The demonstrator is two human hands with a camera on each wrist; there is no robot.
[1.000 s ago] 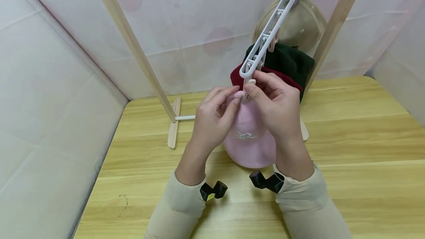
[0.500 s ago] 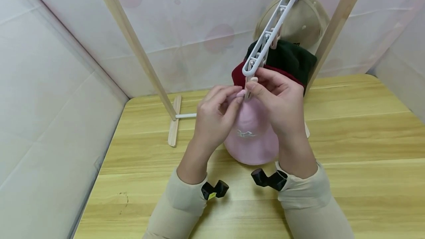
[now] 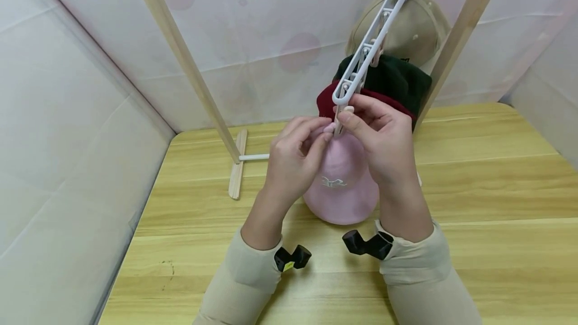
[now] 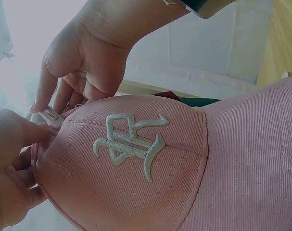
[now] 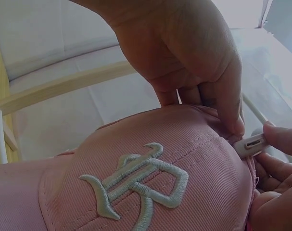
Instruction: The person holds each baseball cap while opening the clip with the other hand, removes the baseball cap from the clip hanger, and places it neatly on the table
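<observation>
Up close, the wrist views show the embroidered emblem (image 4: 129, 144) on the pink cap (image 3: 340, 184), hanging above the tabletop (image 3: 474, 189) from the white hanger (image 3: 363, 59). Left hand (image 3: 293, 159) pinches the cap's top edge; right hand (image 3: 384, 139) pinches the clip (image 5: 251, 143), plain only from the wrist.

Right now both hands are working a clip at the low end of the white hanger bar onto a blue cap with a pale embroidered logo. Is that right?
Not quite: the cap is pink, not blue, as the head view shows plainly. The rest holds: the left hand and right hand meet at a clip at the low end of the white hanger bar, and the cap carries a pale embroidered logo.
</observation>
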